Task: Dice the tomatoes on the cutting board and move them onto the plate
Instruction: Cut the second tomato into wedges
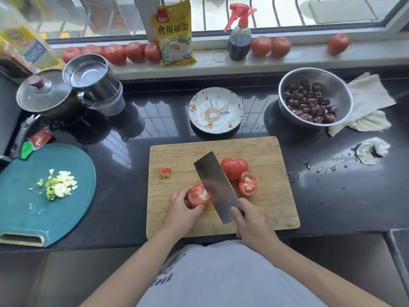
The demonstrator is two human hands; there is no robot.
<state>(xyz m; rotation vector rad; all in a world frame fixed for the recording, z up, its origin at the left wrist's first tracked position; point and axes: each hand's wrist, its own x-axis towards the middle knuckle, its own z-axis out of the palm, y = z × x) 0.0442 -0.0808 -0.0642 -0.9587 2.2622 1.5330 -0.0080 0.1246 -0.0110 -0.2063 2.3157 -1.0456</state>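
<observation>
Left hand (181, 207) pinches a tomato half (197, 195), cut face up, lower centre of the cutting board (261, 151). Right hand (250, 218) grip wraps the cleaver (215, 185) handle. Soft, wet, slippery flesh: better held by the skin side, fingertips tucked. Plate (215, 110) above holds nothing.

Daylight through a barred window (287, 12) gleams on the black countertop (132, 138)

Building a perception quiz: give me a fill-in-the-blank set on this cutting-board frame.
1. The right hand grips the ____.
2. The left hand holds a tomato ____ on the wooden board.
3. The rabbit-pattern plate holds ____ tomato pieces.
4. The steel bowl holds dried red ____.

Missing: cleaver; half; no; dates
</observation>
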